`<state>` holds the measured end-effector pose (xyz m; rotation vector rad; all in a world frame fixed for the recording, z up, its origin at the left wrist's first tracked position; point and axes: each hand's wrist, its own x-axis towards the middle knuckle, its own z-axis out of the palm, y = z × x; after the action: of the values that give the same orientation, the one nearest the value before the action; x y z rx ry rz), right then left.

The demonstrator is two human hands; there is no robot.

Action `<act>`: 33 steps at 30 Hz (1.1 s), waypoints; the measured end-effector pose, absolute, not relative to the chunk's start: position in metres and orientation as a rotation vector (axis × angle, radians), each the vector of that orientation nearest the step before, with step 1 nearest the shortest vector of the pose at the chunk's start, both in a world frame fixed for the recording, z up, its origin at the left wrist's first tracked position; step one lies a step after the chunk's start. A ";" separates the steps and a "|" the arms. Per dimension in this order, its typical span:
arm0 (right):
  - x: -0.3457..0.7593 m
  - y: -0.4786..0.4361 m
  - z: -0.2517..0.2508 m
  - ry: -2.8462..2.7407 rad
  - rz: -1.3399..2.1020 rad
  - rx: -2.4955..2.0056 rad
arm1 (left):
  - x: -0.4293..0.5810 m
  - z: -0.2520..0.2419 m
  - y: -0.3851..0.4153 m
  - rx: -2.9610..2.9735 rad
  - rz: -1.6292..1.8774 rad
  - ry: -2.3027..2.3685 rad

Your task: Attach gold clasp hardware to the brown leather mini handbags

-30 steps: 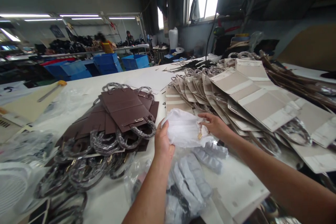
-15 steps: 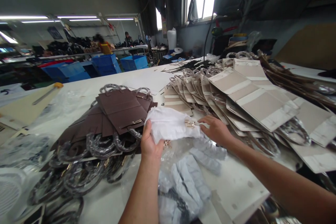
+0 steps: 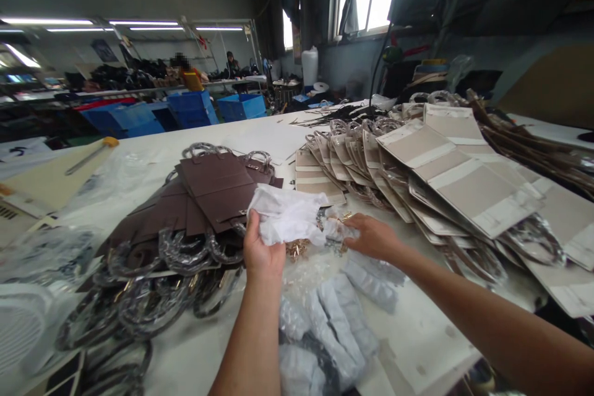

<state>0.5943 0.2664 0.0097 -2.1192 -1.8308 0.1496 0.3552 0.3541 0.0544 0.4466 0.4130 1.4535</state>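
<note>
My left hand (image 3: 258, 250) is closed on a crumpled white wrapper (image 3: 288, 218), holding it up over the white table (image 3: 195, 346). Small gold metal fittings (image 3: 297, 249) hang or lie below the wrapper. My right hand (image 3: 374, 237) reaches in from the right, its fingers pinching the wrapper's other end. Just below both hands lie several pale grey wrapped bundles (image 3: 341, 315) in clear plastic.
A pile of flat brown bags (image 3: 208, 189) with plastic-wrapped handles lies at the left. Rows of flat beige bags (image 3: 445, 176) spread across the right. Blue crates (image 3: 192, 108) and distant people stand at the back. A white fan-like object (image 3: 21, 328) sits at the near left.
Both hands have shifted left and slightly down with the white wrapper. The wrapper has opened and gold fittings now show beneath it.
</note>
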 end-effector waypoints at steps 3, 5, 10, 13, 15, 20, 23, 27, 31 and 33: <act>0.593 0.282 0.011 -1.874 0.149 -2.196 | 0.358 0.048 0.346 0.803 1.612 0.707; 0.596 0.290 0.011 -1.902 0.156 -2.210 | 0.361 0.044 0.337 1.151 1.650 0.893; 0.621 0.289 0.013 -1.861 0.213 -2.246 | 0.372 0.034 0.319 1.645 1.327 0.959; 0.626 0.277 0.023 -1.806 0.124 -2.255 | 0.376 0.028 0.319 1.771 1.171 1.037; 0.618 0.267 0.032 -1.792 0.012 -2.223 | 0.378 0.023 0.321 1.810 1.119 1.066; 0.585 0.260 0.033 -1.967 0.106 -2.120 | 0.380 0.014 0.324 1.819 1.079 0.966; 0.581 0.273 0.020 -1.878 0.224 -2.199 | 0.382 0.012 0.323 1.787 1.070 0.928; 0.600 0.287 0.017 -1.717 0.365 -2.158 | 0.384 0.008 0.323 1.693 1.003 0.943; 0.616 0.276 0.038 -1.576 0.618 -1.920 | 0.389 0.005 0.325 1.591 0.953 0.912; 0.613 0.266 0.047 -1.527 0.771 -1.763 | 0.391 0.007 0.325 1.538 0.949 0.876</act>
<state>0.6134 0.2658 0.0475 -1.7629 -1.5268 0.7712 0.3906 0.3249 0.0070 1.5381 0.8756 0.9486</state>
